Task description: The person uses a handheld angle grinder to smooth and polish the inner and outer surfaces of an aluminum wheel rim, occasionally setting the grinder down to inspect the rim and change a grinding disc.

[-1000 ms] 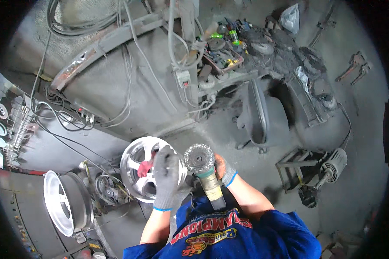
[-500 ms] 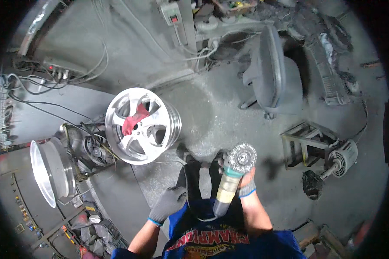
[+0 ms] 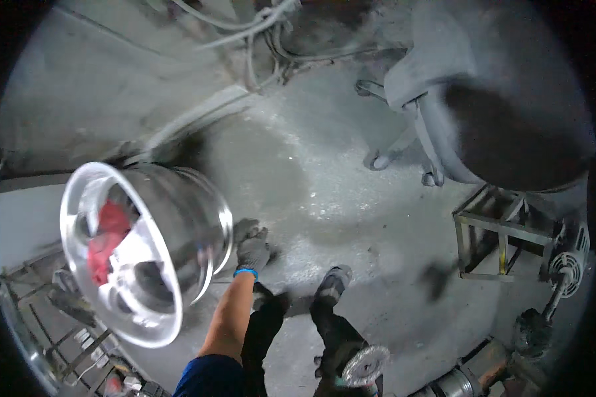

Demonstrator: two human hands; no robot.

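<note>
A polished silver car wheel (image 3: 155, 245) stands at the left, tilted so that its spoked face looks left. A red cloth (image 3: 109, 241) lies across its spokes. My left hand (image 3: 253, 253), in a grey knitted glove with a blue cuff, reaches forward just right of the wheel's back edge. Its fingers stretch out with nothing seen in them, and I cannot tell whether they touch the wheel. At the lower edge an angle grinder shows its round, shiny wire-brush head (image 3: 365, 366). Dark gloved fingertips of my right hand (image 3: 318, 364) show beside it; the rest is out of the picture.
A dusty grey swivel chair (image 3: 437, 132) stands at the upper right. Below it are a metal frame stand (image 3: 503, 231) and a motor with a shaft (image 3: 566, 274). Cables (image 3: 251, 40) hang along the wall. A metal rack (image 3: 79, 351) stands at lower left.
My view has dropped and come closer to the wheel, which now appears larger and turned leftward. My left hand has moved forward beside it. The grinder has sunk to the lower edge.
</note>
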